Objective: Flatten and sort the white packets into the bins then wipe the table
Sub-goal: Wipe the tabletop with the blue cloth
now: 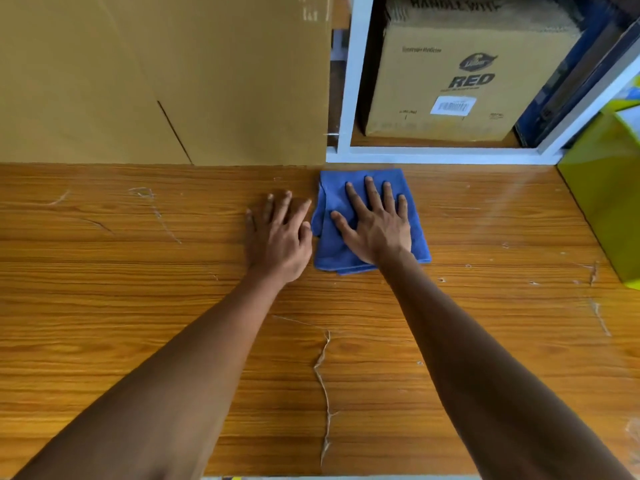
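Pressing blue cloth [367,220], R hand [375,230].

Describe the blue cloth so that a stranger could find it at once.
On the scratched wooden table, look at the far edge, just before the white shelf frame. The folded blue cloth lies there under the flat right hand. It is the only blue thing on the table.

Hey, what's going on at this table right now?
A person is wiping a wooden table. The right hand presses flat, fingers spread, on a folded blue cloth near the far edge. The left hand rests open on the bare wood just beside the cloth. No white packets are in view. A large cardboard box stands at the back left, another box marked RED sits inside a white frame, and a yellow-green bin is at the right.
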`<state>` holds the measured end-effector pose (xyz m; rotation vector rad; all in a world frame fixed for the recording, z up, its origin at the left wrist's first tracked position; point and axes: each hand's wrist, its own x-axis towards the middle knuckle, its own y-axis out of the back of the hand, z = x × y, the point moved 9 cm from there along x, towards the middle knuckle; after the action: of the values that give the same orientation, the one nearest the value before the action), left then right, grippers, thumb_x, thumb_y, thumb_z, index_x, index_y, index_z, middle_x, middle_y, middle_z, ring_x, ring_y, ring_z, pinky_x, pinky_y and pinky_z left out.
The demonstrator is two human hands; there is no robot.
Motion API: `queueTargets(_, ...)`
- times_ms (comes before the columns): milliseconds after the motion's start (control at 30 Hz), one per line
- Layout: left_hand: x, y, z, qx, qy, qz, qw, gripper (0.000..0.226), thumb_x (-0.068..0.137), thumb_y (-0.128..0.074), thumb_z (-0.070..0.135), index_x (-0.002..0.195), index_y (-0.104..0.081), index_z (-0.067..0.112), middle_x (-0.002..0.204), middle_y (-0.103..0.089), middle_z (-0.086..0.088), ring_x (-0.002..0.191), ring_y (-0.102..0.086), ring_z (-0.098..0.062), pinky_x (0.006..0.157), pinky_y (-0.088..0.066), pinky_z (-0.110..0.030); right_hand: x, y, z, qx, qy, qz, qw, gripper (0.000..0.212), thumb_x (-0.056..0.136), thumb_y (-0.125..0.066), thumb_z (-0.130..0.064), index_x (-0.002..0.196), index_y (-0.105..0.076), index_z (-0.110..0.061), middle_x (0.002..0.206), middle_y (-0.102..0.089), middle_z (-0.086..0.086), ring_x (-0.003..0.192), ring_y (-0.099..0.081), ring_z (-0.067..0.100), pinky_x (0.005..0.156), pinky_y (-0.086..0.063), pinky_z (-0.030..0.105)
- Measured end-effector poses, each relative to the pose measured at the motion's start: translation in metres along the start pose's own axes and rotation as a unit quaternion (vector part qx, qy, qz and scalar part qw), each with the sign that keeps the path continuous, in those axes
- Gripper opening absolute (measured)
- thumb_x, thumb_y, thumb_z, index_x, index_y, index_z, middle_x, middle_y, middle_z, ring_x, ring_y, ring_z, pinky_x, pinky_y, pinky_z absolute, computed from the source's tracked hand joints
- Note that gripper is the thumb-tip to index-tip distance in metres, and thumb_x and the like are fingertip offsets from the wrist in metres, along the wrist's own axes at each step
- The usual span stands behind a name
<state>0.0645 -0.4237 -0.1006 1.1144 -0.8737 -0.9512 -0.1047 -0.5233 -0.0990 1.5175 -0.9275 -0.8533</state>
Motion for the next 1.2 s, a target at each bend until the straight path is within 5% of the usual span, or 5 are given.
queueTargets(100,-0.002,0.0,0.001,-0.004,0.0,0.002,1.0,0.06,0.102,-0.027,0.049,0.161,-0.035,0.042,0.175,-0.018,0.005,0.162,-0.011,-0.029,0.127,-0.008,-0.063,-0.01,-0.003,-0.007,0.003,0.006,0.002,1.0,0.082,0.093,-0.005,-0.085,0.164,-0.001,-0.045,0.175,0.002,-0.003,0.161,0.006,0.03,0.127,0.001,0.057)
queueTargets(267,0.002,-0.007,-0.003,0.011,0.004,-0.029,1.0,0.064,0.102,-0.009,0.054,0.165,-0.013,0.044,0.177,-0.001,0.007,0.163,0.005,-0.024,0.128,-0.001,-0.062,0.048,-0.001,-0.011,-0.001,-0.032,-0.006,0.999,0.081,0.093,-0.007,-0.083,0.164,-0.004,-0.044,0.175,-0.001,-0.001,0.16,0.003,0.031,0.126,0.0,0.059)
queueTargets(733,0.003,-0.005,-0.001,0.03,0.005,-0.035,0.999,0.058,0.108,-0.027,0.049,0.165,-0.024,0.035,0.177,-0.001,0.006,0.163,0.006,-0.025,0.129,0.002,-0.061,0.048,-0.002,-0.029,0.01,-0.076,-0.005,0.997,0.078,0.096,-0.012,-0.078,0.165,-0.006,-0.042,0.175,-0.003,0.005,0.16,0.004,0.036,0.125,0.003,0.063)
queueTargets(967,0.0,-0.003,0.0,0.015,-0.014,-0.049,0.999,0.058,0.108,-0.036,0.046,0.164,-0.027,0.038,0.177,-0.005,0.005,0.163,-0.001,-0.028,0.128,-0.001,-0.061,-0.056,-0.007,-0.022,0.026,-0.045,0.01,0.999,0.074,0.096,-0.012,-0.079,0.163,-0.007,-0.048,0.175,-0.001,-0.001,0.161,0.004,0.03,0.126,0.001,0.058)
queueTargets(1200,-0.066,0.001,0.0,0.033,-0.048,-0.089,0.994,0.064,0.104,-0.023,0.053,0.166,-0.006,0.045,0.177,0.004,0.007,0.163,0.004,-0.027,0.129,-0.003,-0.06,-0.176,-0.009,-0.03,0.028,-0.045,0.001,0.999,0.072,0.099,-0.014,-0.078,0.163,-0.003,-0.048,0.175,0.005,-0.004,0.161,0.009,0.028,0.127,0.002,0.058)
